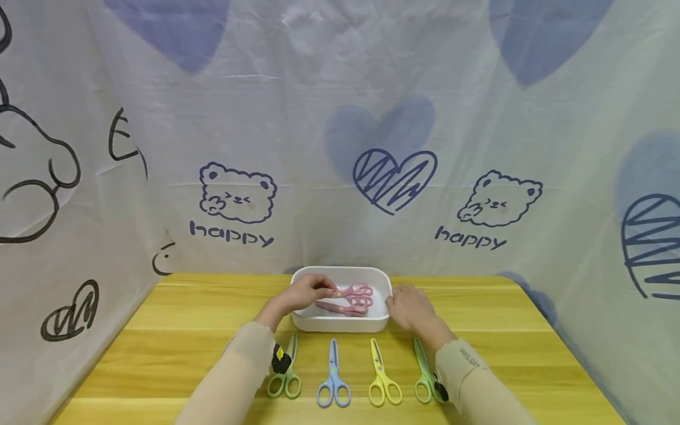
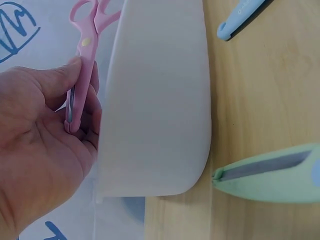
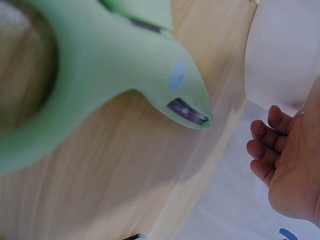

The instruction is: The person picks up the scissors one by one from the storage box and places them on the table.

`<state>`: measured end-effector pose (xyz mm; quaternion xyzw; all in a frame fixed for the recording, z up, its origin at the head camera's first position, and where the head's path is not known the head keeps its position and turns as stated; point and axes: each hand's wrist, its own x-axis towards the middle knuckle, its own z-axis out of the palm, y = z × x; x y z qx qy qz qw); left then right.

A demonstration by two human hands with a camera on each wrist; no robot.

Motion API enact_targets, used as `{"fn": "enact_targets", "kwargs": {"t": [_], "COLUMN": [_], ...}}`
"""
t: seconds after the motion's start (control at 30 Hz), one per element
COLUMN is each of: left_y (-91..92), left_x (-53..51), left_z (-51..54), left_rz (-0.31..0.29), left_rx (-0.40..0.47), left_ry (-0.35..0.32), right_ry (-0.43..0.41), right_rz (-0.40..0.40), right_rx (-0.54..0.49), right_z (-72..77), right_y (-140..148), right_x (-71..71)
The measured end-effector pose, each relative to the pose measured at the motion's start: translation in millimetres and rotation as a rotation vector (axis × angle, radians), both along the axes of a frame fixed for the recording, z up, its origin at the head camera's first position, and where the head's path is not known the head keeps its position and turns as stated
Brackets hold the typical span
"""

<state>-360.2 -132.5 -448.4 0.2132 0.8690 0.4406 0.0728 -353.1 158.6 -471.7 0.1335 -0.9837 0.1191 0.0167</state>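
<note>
A white tray [image 1: 340, 324] stands at the back middle of the table, with two pairs of pink scissors in it. My left hand [image 1: 308, 291] reaches over its left side and pinches one pair of pink scissors [image 2: 89, 45] by the blade end, handles pointing away to the right. The other pink scissors [image 1: 345, 309] lie just in front, inside the tray. At the tray's right wall, my right hand [image 1: 411, 307] holds the rim, its fingers [image 3: 262, 147] curled beside the outer wall. The right thumb is mostly hidden.
In front of the tray lie green scissors [image 1: 290, 372], blue scissors [image 1: 333, 378], yellow scissors [image 1: 380, 372] and another green pair [image 1: 422, 369], blades pointing away. My forearms pass over the two green pairs. A printed cloth [image 1: 319, 236] hangs behind the wooden table [image 1: 212, 307].
</note>
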Motion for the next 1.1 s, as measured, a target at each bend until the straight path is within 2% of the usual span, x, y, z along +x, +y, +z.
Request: {"fn": "enact_targets", "kwargs": {"t": [0.37,0.63,1.1], "left_y": [-18.7,-32.0,-54.5], "left_x": [13.4,29.8,55.7], "left_z": [3.3,10.4,17.8], "left_rz": [-0.009,-0.006,-0.055], "left_rx": [0.034,0.026,0.047], "left_ry": [0.005,-0.001,-0.005], "right_ry": [0.004,0.008,0.005], "right_rz": [0.002,0.008,0.003], "right_rx": [0.003,0.002,0.004], "right_z": [-2.2,-4.1,-5.1], "right_y": [1.1,1.1,1.9], "right_x": [-2.4,-4.1,-5.5]}}
